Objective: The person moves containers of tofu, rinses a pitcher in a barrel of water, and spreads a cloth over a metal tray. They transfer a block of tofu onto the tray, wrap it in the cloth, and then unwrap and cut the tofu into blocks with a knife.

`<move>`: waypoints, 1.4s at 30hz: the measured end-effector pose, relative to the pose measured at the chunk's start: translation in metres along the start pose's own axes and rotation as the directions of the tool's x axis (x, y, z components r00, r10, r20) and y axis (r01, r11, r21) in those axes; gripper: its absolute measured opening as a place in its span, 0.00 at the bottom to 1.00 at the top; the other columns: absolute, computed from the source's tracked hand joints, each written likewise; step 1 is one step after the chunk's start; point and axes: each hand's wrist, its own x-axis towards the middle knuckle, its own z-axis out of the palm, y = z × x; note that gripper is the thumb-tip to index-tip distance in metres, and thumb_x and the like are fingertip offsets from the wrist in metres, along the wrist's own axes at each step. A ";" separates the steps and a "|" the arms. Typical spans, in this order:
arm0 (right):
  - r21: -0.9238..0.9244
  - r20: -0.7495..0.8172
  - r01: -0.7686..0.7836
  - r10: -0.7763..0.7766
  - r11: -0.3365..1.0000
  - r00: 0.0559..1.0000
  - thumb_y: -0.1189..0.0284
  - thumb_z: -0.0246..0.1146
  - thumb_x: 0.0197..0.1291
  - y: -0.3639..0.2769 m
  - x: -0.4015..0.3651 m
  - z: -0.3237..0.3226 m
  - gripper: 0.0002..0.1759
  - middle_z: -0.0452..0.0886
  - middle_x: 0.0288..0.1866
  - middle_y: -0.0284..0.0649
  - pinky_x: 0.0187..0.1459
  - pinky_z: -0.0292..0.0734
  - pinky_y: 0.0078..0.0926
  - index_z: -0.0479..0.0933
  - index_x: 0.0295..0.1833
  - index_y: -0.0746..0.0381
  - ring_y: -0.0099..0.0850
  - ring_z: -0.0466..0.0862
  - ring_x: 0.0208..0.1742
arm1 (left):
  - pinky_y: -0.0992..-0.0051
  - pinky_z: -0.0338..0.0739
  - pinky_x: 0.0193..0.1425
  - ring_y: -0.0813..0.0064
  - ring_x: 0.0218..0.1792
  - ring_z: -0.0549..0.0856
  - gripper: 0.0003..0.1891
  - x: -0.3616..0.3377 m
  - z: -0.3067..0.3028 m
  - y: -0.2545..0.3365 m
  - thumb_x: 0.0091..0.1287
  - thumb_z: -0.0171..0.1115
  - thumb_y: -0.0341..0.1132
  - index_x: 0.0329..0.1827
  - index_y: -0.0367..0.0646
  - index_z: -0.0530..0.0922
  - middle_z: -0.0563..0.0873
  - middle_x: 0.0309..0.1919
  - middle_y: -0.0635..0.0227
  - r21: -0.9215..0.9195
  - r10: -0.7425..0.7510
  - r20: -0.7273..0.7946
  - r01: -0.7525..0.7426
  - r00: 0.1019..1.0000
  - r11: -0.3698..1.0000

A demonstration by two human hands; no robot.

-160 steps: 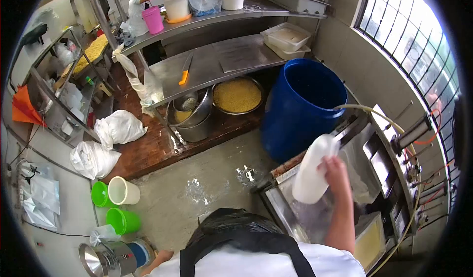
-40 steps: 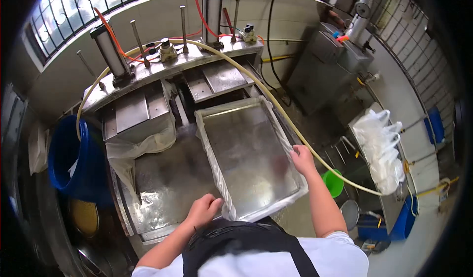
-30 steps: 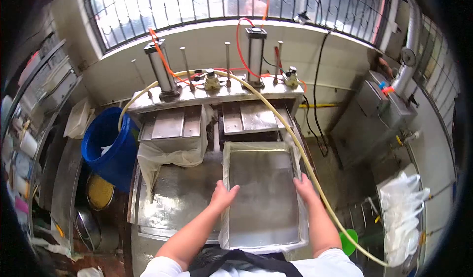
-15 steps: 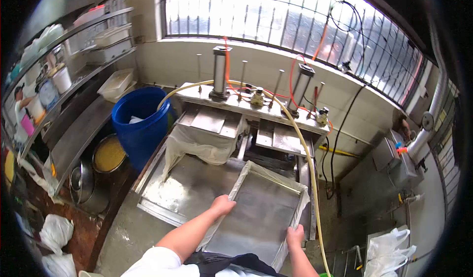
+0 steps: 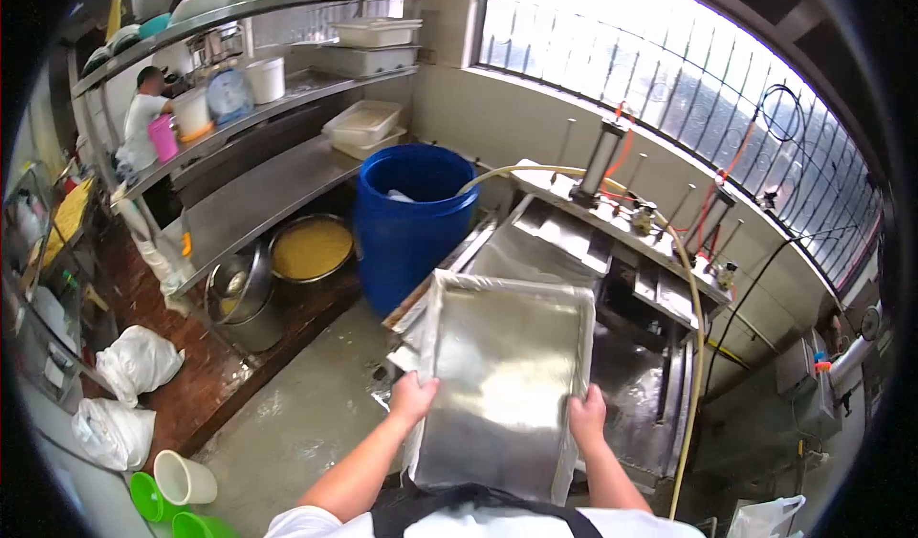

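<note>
A rectangular steel tray (image 5: 502,366) lined with white cloth (image 5: 418,323) is lifted in front of me, tilted up over the press table. My left hand (image 5: 412,399) grips its near left edge. My right hand (image 5: 586,420) grips its near right edge. The tray's inside looks bare and shiny. Behind it stands the steel press machine (image 5: 612,241) with two upright cylinders and orange hoses.
A blue barrel (image 5: 406,222) stands left of the machine, a yellowish hose (image 5: 693,347) running from it. A pan of yellow grains (image 5: 311,248) and steel pots sit under the shelves. Green and white buckets (image 5: 177,485) and white sacks (image 5: 134,366) lie on the floor. Another person (image 5: 143,117) works at the far shelves.
Both hands have lifted the tray off the press table and swung it left toward the barrel; my view has turned left too.
</note>
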 end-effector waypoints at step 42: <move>0.137 0.801 0.317 -0.293 0.939 0.522 0.59 0.67 0.65 -0.543 0.211 0.842 0.25 0.85 0.53 0.67 0.62 0.78 0.56 0.75 0.55 0.70 0.65 0.84 0.60 | 0.52 0.81 0.52 0.39 0.47 0.89 0.20 0.421 -0.567 -0.255 0.64 0.73 0.43 0.42 0.31 0.81 0.89 0.40 0.39 0.011 -0.344 -0.701 0.492 0.624 0.870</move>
